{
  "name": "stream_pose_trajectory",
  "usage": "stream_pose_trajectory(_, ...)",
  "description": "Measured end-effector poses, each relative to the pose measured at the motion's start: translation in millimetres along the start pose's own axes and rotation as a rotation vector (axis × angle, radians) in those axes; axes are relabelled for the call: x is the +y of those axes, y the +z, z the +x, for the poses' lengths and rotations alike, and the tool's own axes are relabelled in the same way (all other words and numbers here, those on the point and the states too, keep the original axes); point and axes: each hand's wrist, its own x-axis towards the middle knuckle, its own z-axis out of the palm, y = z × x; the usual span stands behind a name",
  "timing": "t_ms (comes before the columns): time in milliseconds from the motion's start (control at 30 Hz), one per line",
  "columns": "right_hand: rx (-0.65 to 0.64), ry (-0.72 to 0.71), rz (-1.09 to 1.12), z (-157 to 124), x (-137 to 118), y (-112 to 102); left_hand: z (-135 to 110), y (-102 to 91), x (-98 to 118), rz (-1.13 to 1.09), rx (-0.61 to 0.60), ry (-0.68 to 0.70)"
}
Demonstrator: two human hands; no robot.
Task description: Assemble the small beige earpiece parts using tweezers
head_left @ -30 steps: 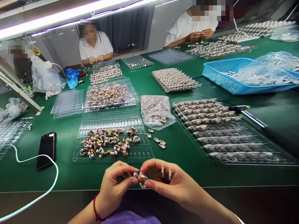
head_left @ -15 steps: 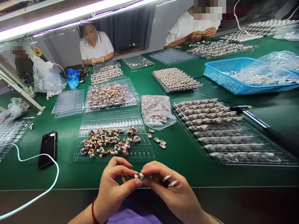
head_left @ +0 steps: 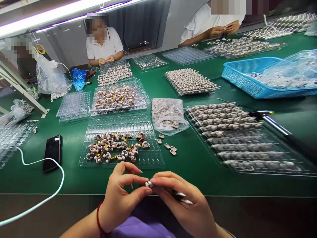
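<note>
Just past the table's near edge, both hands meet at one small pale earbud part (head_left: 149,184). My left hand (head_left: 123,195) pinches it from the left between thumb and forefinger, the other fingers bent above. From the right, thumb and forefinger of my right hand (head_left: 184,201) close on the same part, covering much of it. Two white pointed tips (head_left: 183,197) show by the right hand's curled fingers; I cannot tell what they belong to. Beyond the hands lies a clear tray (head_left: 151,160) with a heap of earbuds (head_left: 119,147), yellow bits and wires among them. Several beige shells (head_left: 167,146) lie loose beside it.
A bag of shells (head_left: 168,114) sits behind the loose ones. On the right is a tray of earbud rows (head_left: 230,124), with a blue basket (head_left: 262,89) beyond. A phone (head_left: 52,153) and white cable (head_left: 61,178) occupy the left. Co-workers (head_left: 105,43) sit across the table.
The small part has turned slightly between my fingers, and my right fingertips cover it a little more. The whole view has shifted slightly; the table things stay put.
</note>
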Motion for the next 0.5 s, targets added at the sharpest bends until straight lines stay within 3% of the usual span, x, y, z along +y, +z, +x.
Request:
stream_pose_trajectory(167,0.019,-0.007,0.006,0.1,-2.3,1.8,-2.1,0.3,0.1,0.060,0.040,0.129)
stream_pose_trajectory(500,0.033,-0.111,-0.065,-9.2,-4.3,2.7,-5.3,-0.5,1.9,0.061,0.012,0.198)
